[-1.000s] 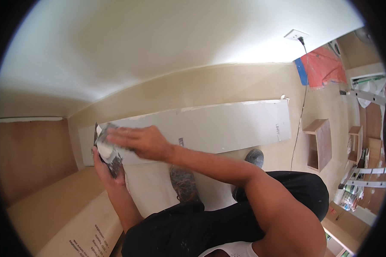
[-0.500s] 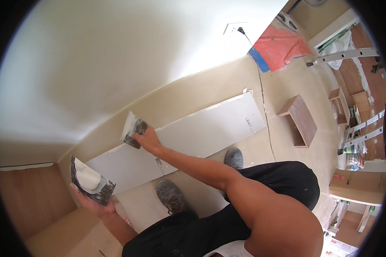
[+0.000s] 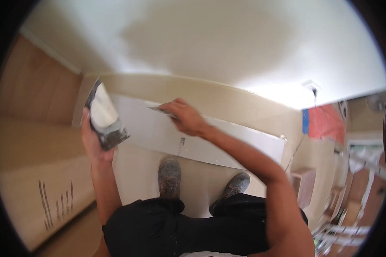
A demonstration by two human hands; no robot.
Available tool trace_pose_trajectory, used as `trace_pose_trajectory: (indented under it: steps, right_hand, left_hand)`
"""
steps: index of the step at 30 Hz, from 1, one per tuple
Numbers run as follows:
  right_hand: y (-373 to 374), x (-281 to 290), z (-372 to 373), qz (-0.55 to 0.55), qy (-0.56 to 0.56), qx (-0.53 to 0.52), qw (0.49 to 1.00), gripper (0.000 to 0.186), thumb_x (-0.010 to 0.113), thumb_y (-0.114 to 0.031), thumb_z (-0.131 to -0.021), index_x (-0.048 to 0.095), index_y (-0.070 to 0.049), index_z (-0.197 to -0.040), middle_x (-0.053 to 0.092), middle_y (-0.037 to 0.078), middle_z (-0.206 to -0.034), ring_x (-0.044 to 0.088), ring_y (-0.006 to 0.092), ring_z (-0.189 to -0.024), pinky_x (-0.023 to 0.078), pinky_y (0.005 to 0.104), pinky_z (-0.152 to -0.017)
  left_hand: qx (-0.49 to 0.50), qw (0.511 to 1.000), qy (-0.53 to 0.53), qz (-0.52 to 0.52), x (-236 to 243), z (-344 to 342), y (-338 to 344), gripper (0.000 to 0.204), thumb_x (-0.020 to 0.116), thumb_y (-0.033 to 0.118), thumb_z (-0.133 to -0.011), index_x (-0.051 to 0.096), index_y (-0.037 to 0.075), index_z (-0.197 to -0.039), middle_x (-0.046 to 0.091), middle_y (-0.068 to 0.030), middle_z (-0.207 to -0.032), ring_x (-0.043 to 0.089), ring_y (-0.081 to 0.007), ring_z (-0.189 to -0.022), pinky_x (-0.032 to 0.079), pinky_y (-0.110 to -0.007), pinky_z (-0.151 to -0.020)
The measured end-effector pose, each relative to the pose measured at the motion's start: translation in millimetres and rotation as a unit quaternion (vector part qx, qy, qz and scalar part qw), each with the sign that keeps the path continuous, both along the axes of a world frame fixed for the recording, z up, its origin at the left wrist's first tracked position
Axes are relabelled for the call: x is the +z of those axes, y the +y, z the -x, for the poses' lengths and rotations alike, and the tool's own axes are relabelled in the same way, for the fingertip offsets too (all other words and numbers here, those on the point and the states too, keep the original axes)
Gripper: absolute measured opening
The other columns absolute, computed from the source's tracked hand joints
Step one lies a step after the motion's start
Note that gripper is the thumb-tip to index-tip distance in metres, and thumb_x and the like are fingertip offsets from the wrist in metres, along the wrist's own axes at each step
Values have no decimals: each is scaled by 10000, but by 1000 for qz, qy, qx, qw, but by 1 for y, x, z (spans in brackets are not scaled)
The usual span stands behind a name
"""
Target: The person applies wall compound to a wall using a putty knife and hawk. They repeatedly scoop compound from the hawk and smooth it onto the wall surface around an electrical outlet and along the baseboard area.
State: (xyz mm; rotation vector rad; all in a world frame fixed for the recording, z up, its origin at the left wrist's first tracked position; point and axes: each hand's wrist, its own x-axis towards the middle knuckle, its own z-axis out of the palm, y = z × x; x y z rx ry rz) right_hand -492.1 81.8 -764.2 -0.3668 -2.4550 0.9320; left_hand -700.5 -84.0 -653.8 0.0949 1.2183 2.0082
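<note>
My left hand (image 3: pixel 96 145) is wrapped round a wide, dark-stained putty knife (image 3: pixel 114 138). A thick mound of white putty (image 3: pixel 104 108) lies across its blade, which is tilted up. To the right of it, my right hand (image 3: pixel 188 118) grips a second putty knife (image 3: pixel 153 108), seen nearly edge-on and blurred, its blade pointing left. Air shows between the two tools. Beyond both hands rises the pale wall (image 3: pixel 193 43); the right blade looks apart from it. Whether putty is on the right blade cannot be made out.
A long white board (image 3: pixel 244 147) lies on the floor along the wall. My shoes (image 3: pixel 169 175) stand just behind it. Brown wooden panels (image 3: pixel 43 81) close off the left. Further right are a plugged outlet (image 3: pixel 313 88), a red sheet (image 3: pixel 328 122), a wooden box (image 3: pixel 303 184) and a ladder.
My view has swung left, so the wall and board now run across the front. The right putty knife has turned from blade-face to edge-on. Both hands keep their tools.
</note>
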Motion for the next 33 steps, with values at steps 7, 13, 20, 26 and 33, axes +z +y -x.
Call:
trace_pose_trajectory:
  steps: [7, 13, 20, 26, 33]
  right_hand:
    - [1, 26, -40, -117, -213, 328, 913, 431, 561, 2, -810, 555, -85, -1232, 609, 42, -1250, 536, 263, -1151, 455, 381, -984]
    - [-25, 10, -15, 15, -248, 360, 899, 341, 534, -41, -900, 548, -63, -1240, 607, 80, -1253, 555, 272, -1140, 457, 374, -985]
    - [-66, -27, 1, 464, -201, 129, 853, 314, 567, -142, -963, 568, -9, -1247, 675, 113, -1066, 619, 205, -984, 454, 343, -916]
    - [-85, -57, -63, 748, -90, -61, 655, 531, 667, -35, -854, 446, 20, -1334, 585, 95, -1228, 563, 252, -1168, 424, 398, -1041]
    - [-86, -36, -122, 670, -179, -68, 717, 457, 643, -67, -874, 488, 4, -1298, 614, 113, -1171, 580, 225, -1119, 449, 370, -986]
  left_hand:
    - [-9, 996, -88, 31, -6, -53, -47, 502, 485, 438, -994, 537, 36, -1290, 629, -82, -1222, 625, -207, -1089, 484, -358, -963]
    - [-110, 989, -49, 86, 1, -108, -79, 497, 418, 407, -1025, 538, -10, -1266, 632, -125, -1181, 614, -189, -1065, 474, -334, -954]
    - [-62, 941, 145, 300, 53, -137, -165, 490, 419, 387, -1034, 557, -20, -1269, 629, -112, -1191, 575, -188, -1100, 417, -315, -981]
    - [12, 944, 138, 300, 31, -160, -184, 487, 425, 388, -1037, 568, -24, -1253, 629, -122, -1192, 549, -185, -1117, 381, -303, -1011]
    - [-1, 971, 26, 237, -3, -135, -165, 526, 433, 433, -1014, 572, -16, -1250, 615, -131, -1200, 561, -184, -1075, 408, -308, -986]
